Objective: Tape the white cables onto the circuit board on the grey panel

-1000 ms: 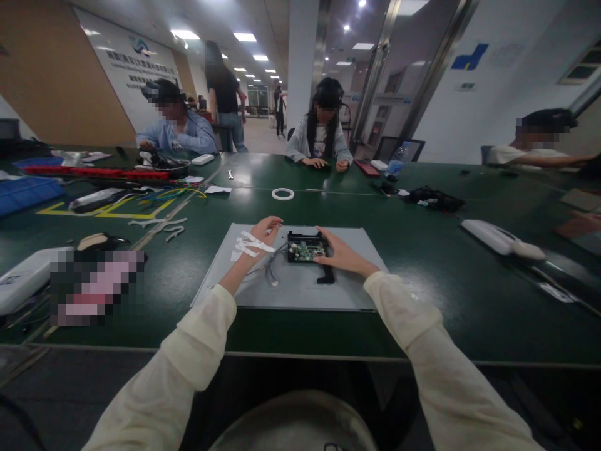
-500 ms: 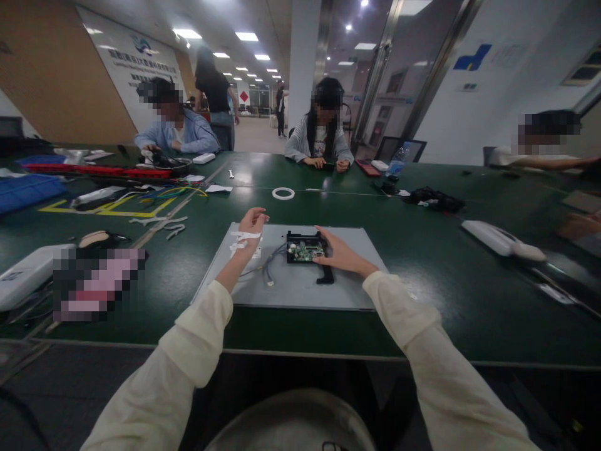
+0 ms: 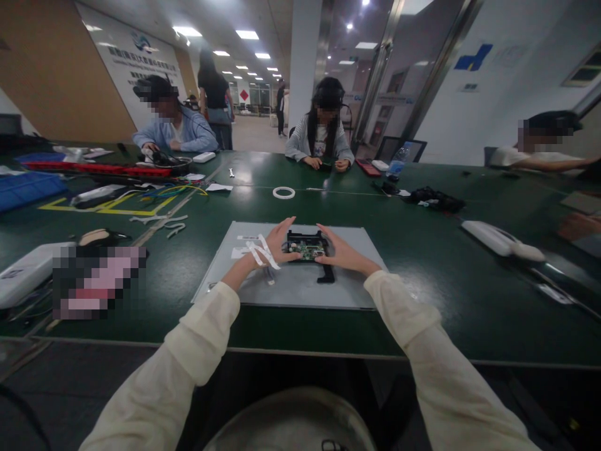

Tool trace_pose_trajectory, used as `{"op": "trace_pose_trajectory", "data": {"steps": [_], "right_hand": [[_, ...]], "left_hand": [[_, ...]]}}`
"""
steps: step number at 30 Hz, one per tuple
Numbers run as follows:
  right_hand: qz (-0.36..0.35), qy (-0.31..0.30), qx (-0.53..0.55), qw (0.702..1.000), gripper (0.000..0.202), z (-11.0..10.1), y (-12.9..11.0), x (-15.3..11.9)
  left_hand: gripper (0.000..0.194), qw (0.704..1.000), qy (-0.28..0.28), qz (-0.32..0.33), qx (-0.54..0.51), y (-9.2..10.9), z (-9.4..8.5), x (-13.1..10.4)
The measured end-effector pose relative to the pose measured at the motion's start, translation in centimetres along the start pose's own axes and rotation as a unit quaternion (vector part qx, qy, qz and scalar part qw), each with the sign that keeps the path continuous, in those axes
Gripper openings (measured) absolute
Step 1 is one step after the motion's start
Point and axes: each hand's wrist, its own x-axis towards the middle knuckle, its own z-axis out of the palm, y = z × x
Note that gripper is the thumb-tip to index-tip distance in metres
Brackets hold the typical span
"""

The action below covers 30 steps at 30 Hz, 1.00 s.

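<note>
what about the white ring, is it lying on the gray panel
No, the white ring lies on the green table, beyond the far edge of the gray panel.

Circuit board (image 3: 307, 252) on panel (image 3: 291, 294) (cables (image 3: 269, 276) apparently left).

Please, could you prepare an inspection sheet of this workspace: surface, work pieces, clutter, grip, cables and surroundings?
Surface: gray panel lying flat on the green table.
Job's things: circuit board in a black frame, above the panel; a black arm extends toward the wearer.
Clutter: white ring beyond the panel; small wrench farther off.
Grip: left hand at the frame's left side, right hand at its right; how firmly, cannot tell.
Cables: gray cable by the left wrist, partly hidden; yellow wire farther left.
Surroundings: people seated around; bottle at far right.
</note>
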Motion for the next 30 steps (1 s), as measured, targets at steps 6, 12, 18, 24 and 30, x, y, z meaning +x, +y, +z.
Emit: {"op": "trace_pose_trajectory", "data": {"steps": [6,12,18,24,30], "right_hand": [[0.002,-0.002,0.001,1.0,0.098,-0.1,-0.1,-0.1],[-0.013,0.002,0.007,1.0,0.097,0.1,0.5,0.0],[-0.008,0.011,0.002,1.0,0.096,0.2,0.4,0.1],[-0.005,0.012,-0.003,1.0,0.094,0.2,0.1,0.1],[-0.009,0.016,0.004,1.0,0.094,0.2,0.2,-0.1]], "left_hand": [[0.099,0.998,-0.061,-0.002,-0.028,-0.9,0.6,-0.7],[0.102,0.996,-0.076,-0.013,-0.049,-1.6,0.5,-0.6],[0.103,0.995,-0.067,-0.013,-0.078,-2.2,0.7,-0.6],[0.105,0.995,-0.061,-0.016,-0.072,-2.6,1.1,-0.4],[0.103,0.996,-0.07,-0.013,-0.054,-2.2,0.7,-0.5]]}}
